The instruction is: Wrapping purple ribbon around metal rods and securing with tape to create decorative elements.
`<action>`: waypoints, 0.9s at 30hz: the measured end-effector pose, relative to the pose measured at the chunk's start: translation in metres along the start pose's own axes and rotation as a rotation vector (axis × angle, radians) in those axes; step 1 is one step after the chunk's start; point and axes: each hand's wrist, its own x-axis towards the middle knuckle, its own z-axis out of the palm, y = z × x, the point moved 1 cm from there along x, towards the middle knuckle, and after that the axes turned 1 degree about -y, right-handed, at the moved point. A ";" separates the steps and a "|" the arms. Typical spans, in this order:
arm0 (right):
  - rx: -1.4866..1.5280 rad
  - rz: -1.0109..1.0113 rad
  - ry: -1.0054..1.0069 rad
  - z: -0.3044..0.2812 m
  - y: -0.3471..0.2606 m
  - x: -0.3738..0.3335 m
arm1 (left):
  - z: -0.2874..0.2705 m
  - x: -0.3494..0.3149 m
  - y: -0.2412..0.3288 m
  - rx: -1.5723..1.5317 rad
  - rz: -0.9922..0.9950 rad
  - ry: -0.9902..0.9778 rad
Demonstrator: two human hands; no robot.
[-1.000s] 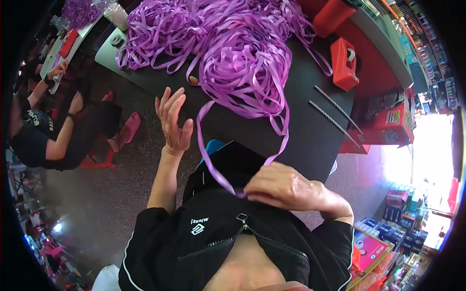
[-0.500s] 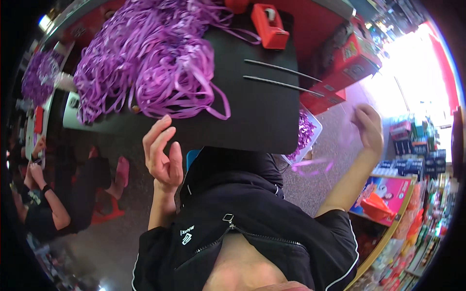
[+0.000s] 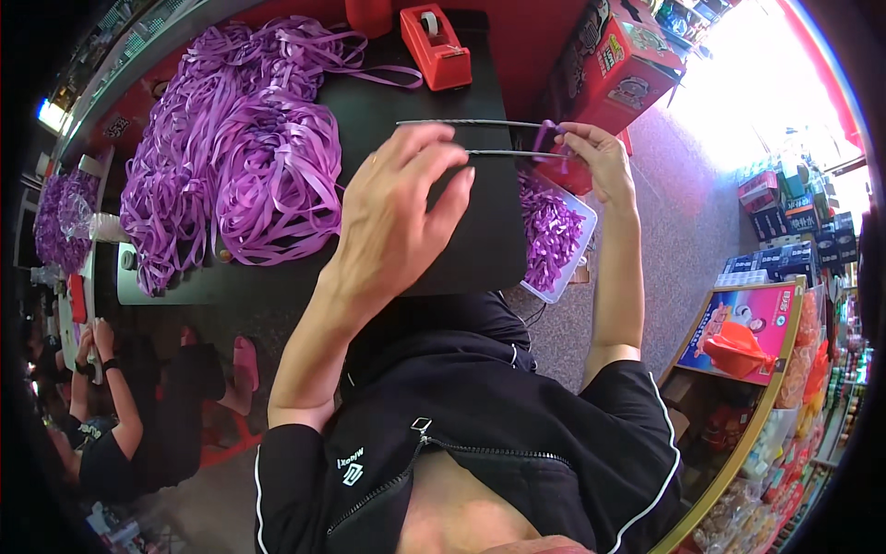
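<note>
The right hand (image 3: 598, 159) pinches a small loop of purple ribbon (image 3: 546, 137) between thumb and fingertips, its grip narrow, at the right end of two thin grey rods (image 3: 471, 123) that lie side by side on the black table (image 3: 406, 102). The ribbon sits right at the rod tips, at about 1 o'clock in the view; whether it wraps a rod cannot be told. The left hand (image 3: 397, 212) hangs over the middle of the table with fingers loosely spread and half curled, holding nothing; its fingertips reach the nearer rod and cover part of it, and real contact is hard to judge.

A clear tray (image 3: 580, 247) of cut purple pieces hangs off the table's right edge, partly hidden behind the right forearm. A big heap of ribbon (image 3: 231, 157) fills the table's left half at 10 o'clock. A red tape dispenser (image 3: 434, 46) stands at 12 o'clock, cut off near the top rim.

Grey floor lies around the table. Red boxes (image 3: 628, 65) stand at 1 o'clock and shelves of goods (image 3: 784, 323) at 3 to 4 o'clock. Another person (image 3: 120, 434) in black sits at 8 o'clock, mostly cut off by the rim.
</note>
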 end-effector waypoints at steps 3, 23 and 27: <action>0.051 -0.041 -0.003 0.005 0.014 -0.002 | 0.022 0.028 -0.008 0.033 -0.028 -0.022; 0.807 0.188 -0.062 0.037 0.065 0.012 | 0.149 0.094 -0.057 -0.130 -0.050 -0.279; 0.803 0.183 0.002 0.048 0.065 0.011 | 0.154 0.091 -0.064 -0.114 -0.065 -0.276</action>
